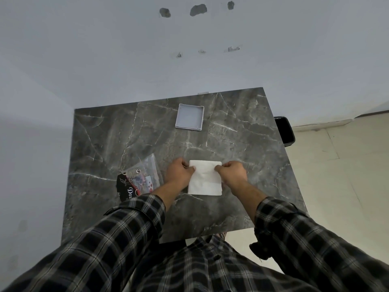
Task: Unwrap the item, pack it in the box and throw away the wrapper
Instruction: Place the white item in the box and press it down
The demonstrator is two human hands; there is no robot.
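A: Grey marble veining is seen across the table (147, 127), which fills the middle of the view. Past its far right corner a black bin (285, 131) is stood on the floor.

B: And the box?

A: A shallow grey box (189, 117) is set open near the far edge, well apart from the hands. Nothing is seen inside it.

B: Where is the item?

A: A white folded cloth or tissue pad (205, 180) is laid flat near the front edge. Its far corners are pinched, one by the left hand (180, 172) and one by the right hand (231, 171); both are closed on it with thumb and fingers.

B: The wrapper?

A: A clear printed plastic wrapper (141, 178) is left just beside the left wrist, seemingly emptied.

B: How should this step be handled?

A: The pad is probably being lifted for packing. It is best kept folded and level, so that it can be lowered square into the box. The corners should be held evenly, lest a layer droop and catch the rim. The wrapper is then owed to the bin.
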